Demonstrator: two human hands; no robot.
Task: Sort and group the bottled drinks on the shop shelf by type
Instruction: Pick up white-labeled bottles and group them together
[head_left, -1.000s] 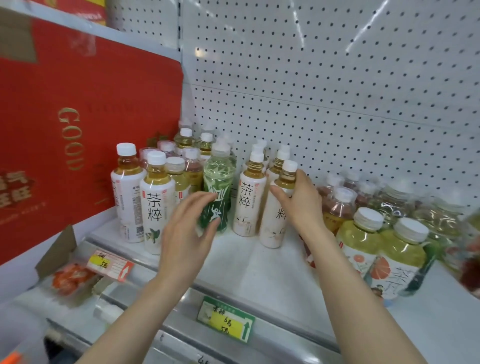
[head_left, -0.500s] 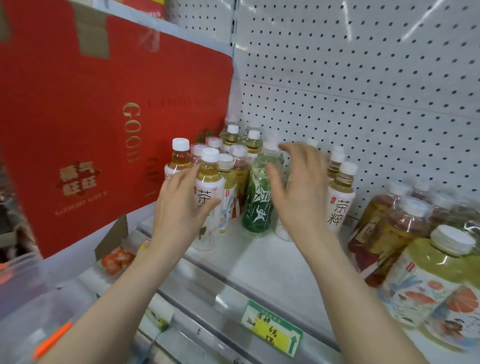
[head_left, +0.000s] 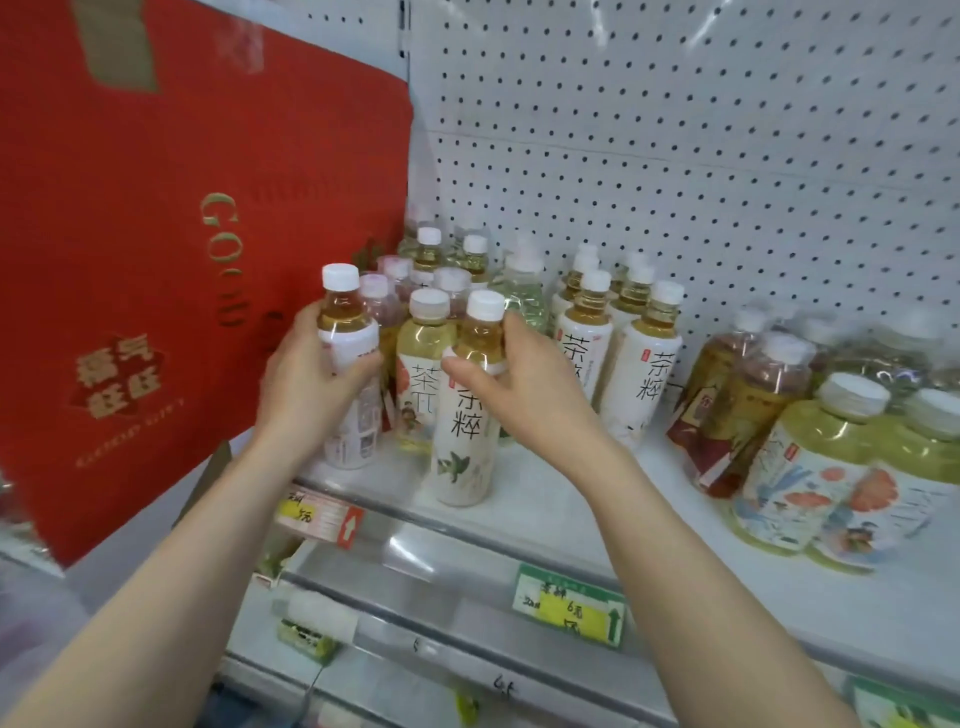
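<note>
My left hand (head_left: 306, 382) grips a white-labelled tea bottle (head_left: 347, 364) with amber liquid and a white cap, at the left end of the shelf. My right hand (head_left: 524, 395) grips the neck of a second bottle of the same kind (head_left: 467, 436), standing near the shelf's front edge. Behind them stand a pale yellow tea bottle (head_left: 418, 379), pink-capped bottles (head_left: 375, 306) and a clear green bottle (head_left: 524, 296). More white-labelled tea bottles (head_left: 641, 374) stand to the right of my right hand.
A big red carton (head_left: 156, 234) walls off the left. Larger yellow-green and amber bottles (head_left: 810, 457) crowd the right of the white shelf (head_left: 550, 493). Pegboard (head_left: 675, 130) forms the back. Price tags (head_left: 571, 608) hang on the front rail.
Both hands went from open and hovering near the bottles to gripping one white-labelled tea bottle each. The view shifted left and closer.
</note>
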